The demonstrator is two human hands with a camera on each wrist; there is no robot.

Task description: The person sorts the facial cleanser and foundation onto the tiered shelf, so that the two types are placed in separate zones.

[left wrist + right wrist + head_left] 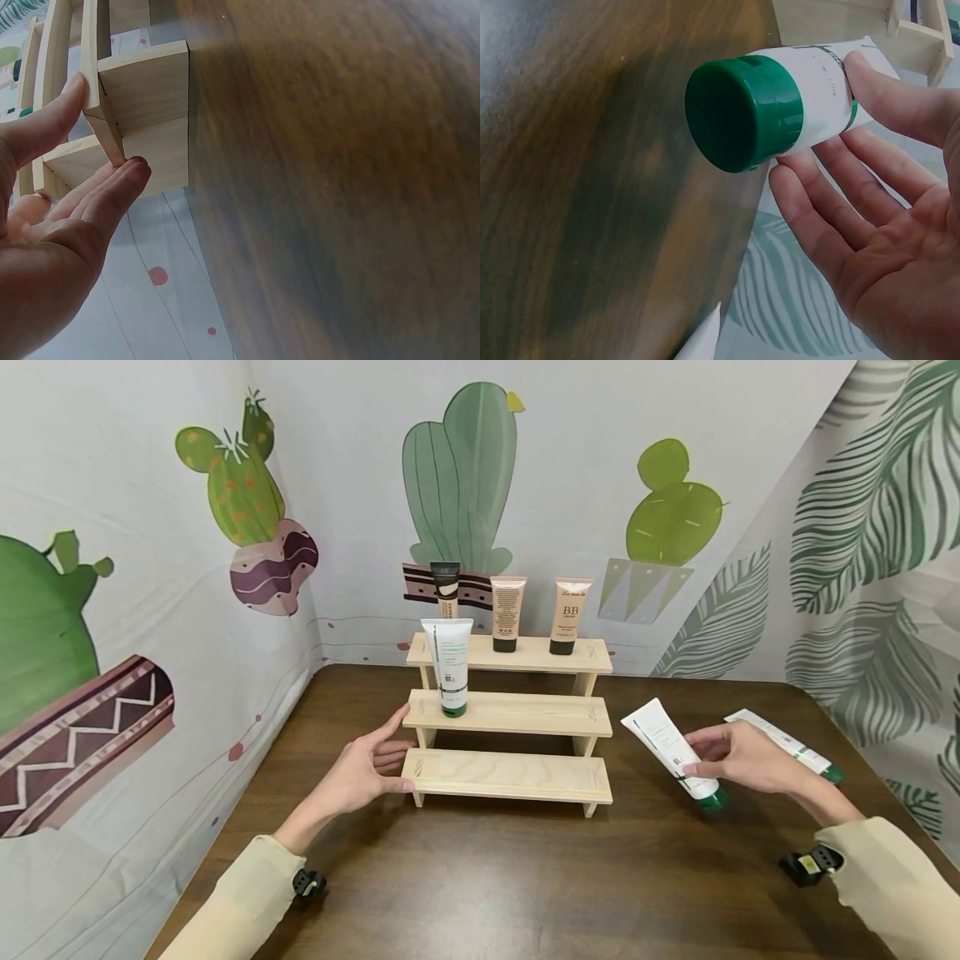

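My left hand [371, 772] holds the left end of a three-step wooden stand [510, 777]. Its thumb lies against the bottom step's front corner, and its fingers touch the stand's side. Over the table to the right, my right hand [742, 758] pinches a white tube with a green cap [670, 748] between thumb and fingers. That tube is tilted, its green cap [742, 112] pointing down toward me. A similar white tube [450, 664] stands cap-down at the left of the middle step. Another white tube [783, 742] lies on the table, partly behind my right hand.
On the top step stand a beige tube [507, 614], a BB cream tube [572, 617] and a dark-topped tube [446, 583], partly hidden by the white one. A cactus-print cloth [360, 527] hangs behind the brown table [480, 877].
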